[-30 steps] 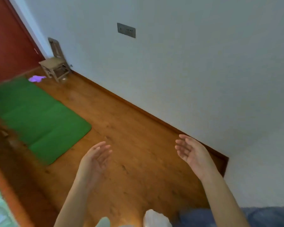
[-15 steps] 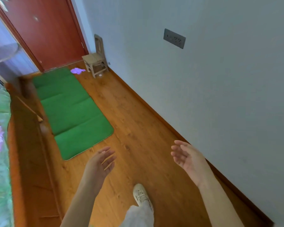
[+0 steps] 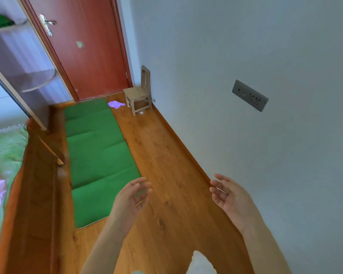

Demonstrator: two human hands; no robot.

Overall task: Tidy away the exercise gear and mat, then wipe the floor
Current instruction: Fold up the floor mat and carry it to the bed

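A green folding mat lies flat on the wooden floor, running from the door towards me. A small purple cloth lies on the floor at the mat's far right corner. My left hand hovers above the mat's near right corner, palm turned inward, fingers relaxed, holding nothing. My right hand is raised beside the wall's skirting, palm facing left, fingers relaxed and empty.
A small wooden chair stands against the wall by the red door. A wooden bed frame with green bedding borders the mat on the left. A wardrobe with curved shelves stands far left. A socket plate is on the wall.
The view has swung left and up, bringing the whole mat, door and wardrobe into sight. Both hands stay raised and empty, now nearer the mat's end.
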